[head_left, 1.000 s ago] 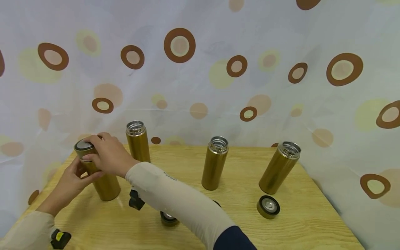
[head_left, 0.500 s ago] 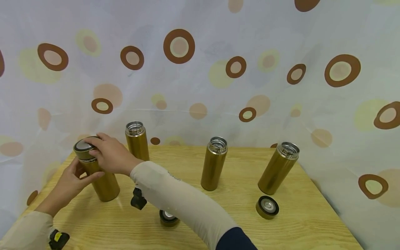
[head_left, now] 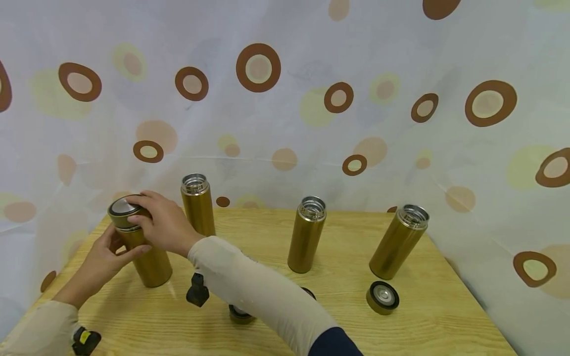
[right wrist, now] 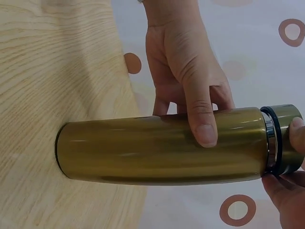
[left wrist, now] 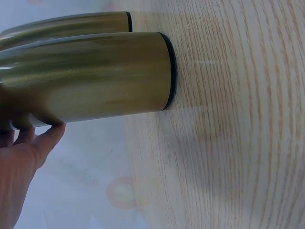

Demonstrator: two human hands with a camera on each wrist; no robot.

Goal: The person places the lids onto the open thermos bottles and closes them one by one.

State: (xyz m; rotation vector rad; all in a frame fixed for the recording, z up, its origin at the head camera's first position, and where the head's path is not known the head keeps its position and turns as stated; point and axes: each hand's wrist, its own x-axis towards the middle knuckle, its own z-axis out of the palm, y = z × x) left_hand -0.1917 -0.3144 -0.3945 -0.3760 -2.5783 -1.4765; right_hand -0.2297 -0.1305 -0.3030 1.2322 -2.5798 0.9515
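In the head view, a gold thermos bottle (head_left: 153, 267) stands on the table at the left. My left hand (head_left: 100, 259) grips its body from the left, thumb across the front in the right wrist view. A gold lid (head_left: 122, 212) with a silver top sits over the bottle's mouth. My right hand (head_left: 166, 225) holds this lid between thumb and fingers. In the right wrist view, a strip of silver neck (right wrist: 270, 138) shows between body and lid. The left wrist view shows the bottle's black-edged base (left wrist: 170, 71) on the wood; the lid is out of sight there.
Three gold bottles without lids, one behind on the left (head_left: 198, 210), one in the middle (head_left: 305, 242) and one at the right (head_left: 396, 247), stand on the wooden table (head_left: 427, 326). Loose lids lie in front, one at right (head_left: 383, 297), others partly behind my right sleeve (head_left: 267, 291).
My right hand has shifted slightly on the lid, its thumb moving a little to the right, and more of the silver top shows. My left hand and the bottle stay nearly still.
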